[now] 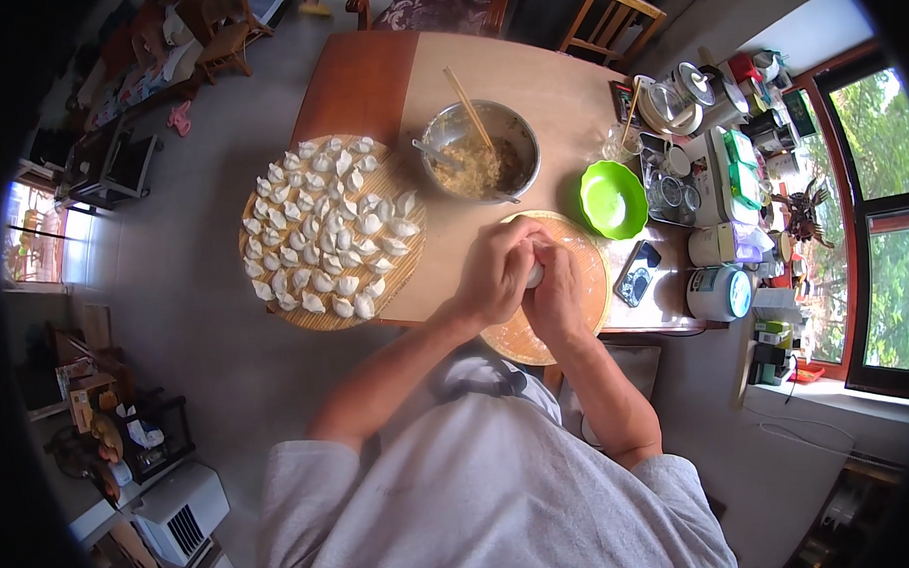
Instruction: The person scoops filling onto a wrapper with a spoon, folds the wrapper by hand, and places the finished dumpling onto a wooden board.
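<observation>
My left hand (495, 275) and my right hand (556, 292) are pressed together over a round woven tray (589, 257) dusted with flour. Between them they grip a white dumpling (534, 274), mostly hidden by my fingers and thumbs. To the left, rows of folded dumplings (336, 239) cover a larger round reed tray (415, 244) that juts past the table's edge. Beyond my hands stands a steel bowl (534, 161) with minced filling (471, 167), a pair of chopsticks (469, 107) and a metal spoon handle (436, 154) in it.
A green scalloped bowl (609, 200) and a phone (637, 274) lie right of the small tray on the wooden table (365, 84). Farther right are a tray of glass cups (672, 186), a white tub (718, 293) and stacked boxes. Chairs (612, 23) stand behind the table.
</observation>
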Available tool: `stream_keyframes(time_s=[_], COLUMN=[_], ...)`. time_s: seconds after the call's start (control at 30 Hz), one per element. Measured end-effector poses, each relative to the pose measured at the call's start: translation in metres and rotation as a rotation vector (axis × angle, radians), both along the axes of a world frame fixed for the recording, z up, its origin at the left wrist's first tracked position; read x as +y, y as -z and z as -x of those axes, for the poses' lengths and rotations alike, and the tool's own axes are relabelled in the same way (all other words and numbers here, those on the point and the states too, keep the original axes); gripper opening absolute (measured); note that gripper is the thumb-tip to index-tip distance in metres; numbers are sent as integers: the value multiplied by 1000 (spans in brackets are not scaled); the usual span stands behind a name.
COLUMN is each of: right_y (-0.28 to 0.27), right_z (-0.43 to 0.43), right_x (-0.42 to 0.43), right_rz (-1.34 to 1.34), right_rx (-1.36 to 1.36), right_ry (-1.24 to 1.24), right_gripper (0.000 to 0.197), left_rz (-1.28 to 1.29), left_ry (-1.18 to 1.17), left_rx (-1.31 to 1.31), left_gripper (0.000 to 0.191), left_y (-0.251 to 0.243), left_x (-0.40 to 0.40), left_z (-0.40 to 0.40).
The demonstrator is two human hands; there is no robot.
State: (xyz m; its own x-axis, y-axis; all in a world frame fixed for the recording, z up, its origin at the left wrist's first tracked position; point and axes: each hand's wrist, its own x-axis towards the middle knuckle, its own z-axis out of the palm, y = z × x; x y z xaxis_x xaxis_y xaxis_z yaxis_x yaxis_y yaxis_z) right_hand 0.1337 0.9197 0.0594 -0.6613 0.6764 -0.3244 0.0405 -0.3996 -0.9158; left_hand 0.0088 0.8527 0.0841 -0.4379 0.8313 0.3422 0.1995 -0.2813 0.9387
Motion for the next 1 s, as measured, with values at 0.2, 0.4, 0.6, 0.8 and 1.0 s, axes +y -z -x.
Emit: stream_keyframes(time_s=[0.2, 0.4, 0.6, 0.8, 1.0], right_y=[59, 55, 50, 58, 69], right_z=[12, 38, 67, 92, 138], right_x=[3, 3, -22, -56, -88], right_rz=[-832, 106, -778, -1561, -1618], right_rx=[30, 52, -109, -261, -271], right_ry=[133, 228, -80, -643, -760], right_gripper=[14, 47, 42, 36, 70], left_rz=[-107, 8, -161, -7, 113], left_ry=[-17, 173, 118, 82, -248], left_rx=[104, -258, -1283, -1719, -1726], left_gripper=[28, 44, 74, 71, 49], left_y=[10, 76, 117, 164, 195], left_x=[1, 7, -33, -108, -136], left_z=[9, 31, 19, 48, 75])
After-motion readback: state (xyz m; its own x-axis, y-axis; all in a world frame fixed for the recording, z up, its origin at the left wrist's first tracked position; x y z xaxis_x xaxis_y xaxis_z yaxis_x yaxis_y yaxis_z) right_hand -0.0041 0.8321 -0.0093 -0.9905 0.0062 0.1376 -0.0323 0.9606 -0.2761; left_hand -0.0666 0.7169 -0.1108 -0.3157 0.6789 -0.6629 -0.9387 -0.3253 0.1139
